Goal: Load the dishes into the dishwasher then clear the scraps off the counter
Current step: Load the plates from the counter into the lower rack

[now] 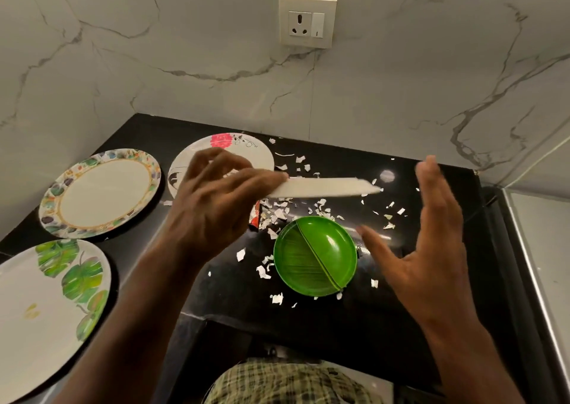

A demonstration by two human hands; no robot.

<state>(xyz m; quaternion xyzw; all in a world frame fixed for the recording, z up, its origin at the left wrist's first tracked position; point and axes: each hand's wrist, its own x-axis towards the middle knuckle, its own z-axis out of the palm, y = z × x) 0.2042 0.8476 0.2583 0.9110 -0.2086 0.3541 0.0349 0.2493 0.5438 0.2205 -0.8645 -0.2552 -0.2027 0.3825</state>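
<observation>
While a white plate (324,187) is held edge-on above the counter, it is gripped at its left rim by the curled fingers of the left hand (216,200); its face is not shown and its outline is blurred. The right hand (431,243) is raised just beside the plate's right end, its fingers straight and spread, touching nothing. Below the plate, a small green bowl (315,256) is set on the black counter (385,326), with torn white scraps (279,212) scattered around it and a red wrapper (255,217) lying near the left hand, partly hidden. Behind the left hand a plate with a pink flower (243,147) is partly covered. Further left, a plate with a mottled rim (101,192) and a plate with green leaves (46,305) are laid flat, the latter cut off at the frame's edge. A marbled wall (216,49) with a socket (307,21) is seen behind. A checked garment (287,382) is cut off at the bottom.
</observation>
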